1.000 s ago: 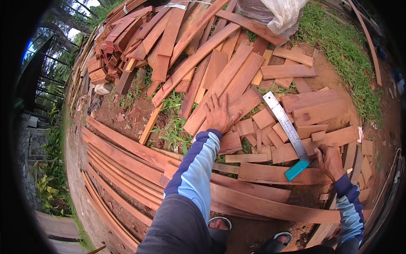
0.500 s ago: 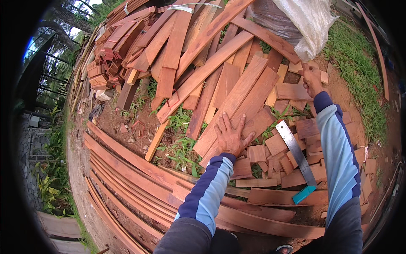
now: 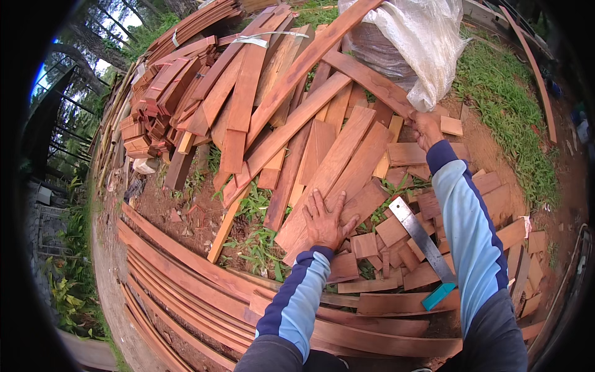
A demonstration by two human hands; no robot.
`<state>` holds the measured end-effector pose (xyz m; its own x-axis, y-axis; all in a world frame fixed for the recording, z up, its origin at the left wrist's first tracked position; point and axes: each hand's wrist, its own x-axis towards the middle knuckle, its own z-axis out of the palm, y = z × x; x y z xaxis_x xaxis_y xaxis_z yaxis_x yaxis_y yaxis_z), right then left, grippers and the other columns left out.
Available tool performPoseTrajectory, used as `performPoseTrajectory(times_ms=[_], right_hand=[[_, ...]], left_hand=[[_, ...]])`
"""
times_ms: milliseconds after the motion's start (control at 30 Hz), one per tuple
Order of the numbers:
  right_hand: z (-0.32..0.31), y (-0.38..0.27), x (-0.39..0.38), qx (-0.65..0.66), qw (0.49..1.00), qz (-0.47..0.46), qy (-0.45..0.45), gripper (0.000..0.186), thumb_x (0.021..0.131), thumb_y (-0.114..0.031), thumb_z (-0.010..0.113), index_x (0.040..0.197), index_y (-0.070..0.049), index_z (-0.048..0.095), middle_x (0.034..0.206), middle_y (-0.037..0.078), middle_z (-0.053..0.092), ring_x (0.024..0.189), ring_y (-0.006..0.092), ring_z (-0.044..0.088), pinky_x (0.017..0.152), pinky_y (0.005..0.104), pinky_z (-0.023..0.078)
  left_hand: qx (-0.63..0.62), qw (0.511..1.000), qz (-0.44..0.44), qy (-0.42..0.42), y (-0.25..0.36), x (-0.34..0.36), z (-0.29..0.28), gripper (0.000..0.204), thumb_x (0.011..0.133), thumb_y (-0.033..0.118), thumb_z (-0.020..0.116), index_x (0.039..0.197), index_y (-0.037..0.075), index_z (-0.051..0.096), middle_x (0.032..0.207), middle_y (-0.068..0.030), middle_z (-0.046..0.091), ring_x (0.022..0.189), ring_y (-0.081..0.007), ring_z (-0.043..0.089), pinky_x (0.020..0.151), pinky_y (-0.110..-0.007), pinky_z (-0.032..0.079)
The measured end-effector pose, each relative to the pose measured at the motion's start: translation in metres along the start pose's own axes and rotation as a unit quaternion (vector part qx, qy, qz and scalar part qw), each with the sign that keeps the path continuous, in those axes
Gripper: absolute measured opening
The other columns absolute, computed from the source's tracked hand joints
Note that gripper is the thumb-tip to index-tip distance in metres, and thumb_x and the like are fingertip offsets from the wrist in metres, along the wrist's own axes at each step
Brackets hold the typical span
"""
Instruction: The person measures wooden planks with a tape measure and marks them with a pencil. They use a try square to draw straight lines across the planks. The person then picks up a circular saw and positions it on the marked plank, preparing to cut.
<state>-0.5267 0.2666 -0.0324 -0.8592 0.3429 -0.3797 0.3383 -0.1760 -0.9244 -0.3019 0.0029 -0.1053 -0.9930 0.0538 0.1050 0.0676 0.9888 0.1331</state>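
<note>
Reddish-brown and faintly grained, a flat board (image 3: 333, 167) lies beneath the spread left hand (image 3: 328, 226) — the right hand (image 3: 427, 130) curls at the end of a darker plank (image 3: 370, 80), grip unclear.

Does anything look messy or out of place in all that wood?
The heaped planks look askew: they cross one another at odd angles, while the long boards nearer the person lie roughly side by side. The metal square with the turquoise handle lies slantwise across wood scraps. I see no clear damage.
</note>
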Motion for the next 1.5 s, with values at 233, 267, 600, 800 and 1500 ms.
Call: performPoseTrajectory(times_ms=[233, 267, 600, 800, 1500], right_hand=[[-0.067, 0.005, -0.186, 0.032, 0.993, 0.043, -0.104, 0.009, 0.083, -0.008, 0.065, 0.082, -0.003, 0.058, 0.058, -0.001, 0.050, 0.038, 0.0042, 0.036, 0.032, 0.0211, 0.027], [-0.081, 0.003, -0.220, 0.027, 0.992, 0.061, -0.108, 0.008, 0.082, -0.007, 0.065, 0.083, -0.003, 0.058, 0.057, -0.002, 0.048, 0.037, 0.0040, 0.035, 0.032, 0.0207, 0.027], [-0.163, 0.078, -0.348, -0.112, 0.969, 0.033, -0.216, 0.010, 0.080, -0.004, 0.070, 0.088, 0.000, 0.066, 0.070, -0.001, 0.060, 0.060, 0.0038, 0.049, 0.051, 0.0246, 0.040], [-0.172, 0.086, -0.435, -0.252, 0.941, -0.015, -0.225, 0.013, 0.081, -0.010, 0.067, 0.088, 0.001, 0.065, 0.069, 0.006, 0.063, 0.066, 0.0085, 0.056, 0.060, 0.0296, 0.046], [-0.255, -0.057, -0.565, -0.461, 0.785, -0.388, -0.144, 0.030, 0.089, -0.018, 0.062, 0.111, 0.002, 0.058, 0.091, 0.022, 0.067, 0.087, 0.0378, 0.067, 0.075, 0.0443, 0.053]], left_hand=[[-0.014, 1.000, -0.007, -0.013, -0.024, -0.005, -0.002, 0.071, 0.083, 0.066, 0.056, 0.145, 0.034, 0.043, 0.154, -0.0302, 0.020, 0.141, -0.0453, 0.024, 0.112, -0.062, 0.018], [-0.017, 1.000, -0.006, -0.012, -0.023, -0.006, -0.002, 0.071, 0.083, 0.065, 0.056, 0.145, 0.034, 0.043, 0.154, -0.0304, 0.020, 0.141, -0.0454, 0.024, 0.111, -0.062, 0.018], [-0.003, 1.000, 0.012, 0.027, -0.016, -0.001, 0.004, 0.069, 0.084, 0.065, 0.055, 0.144, 0.033, 0.045, 0.151, -0.0298, 0.026, 0.138, -0.0453, 0.028, 0.108, -0.060, 0.024], [0.022, 0.998, -0.004, 0.066, -0.016, -0.015, -0.013, 0.077, 0.089, 0.060, 0.052, 0.147, 0.012, 0.037, 0.146, -0.0253, 0.036, 0.133, -0.0419, 0.035, 0.105, -0.058, 0.026], [-0.459, 0.875, 0.096, 0.123, 0.082, -0.217, -0.300, 0.073, 0.059, 0.011, 0.076, 0.121, 0.005, 0.040, 0.101, -0.0210, 0.059, 0.092, -0.0418, 0.061, 0.080, -0.046, 0.050]])
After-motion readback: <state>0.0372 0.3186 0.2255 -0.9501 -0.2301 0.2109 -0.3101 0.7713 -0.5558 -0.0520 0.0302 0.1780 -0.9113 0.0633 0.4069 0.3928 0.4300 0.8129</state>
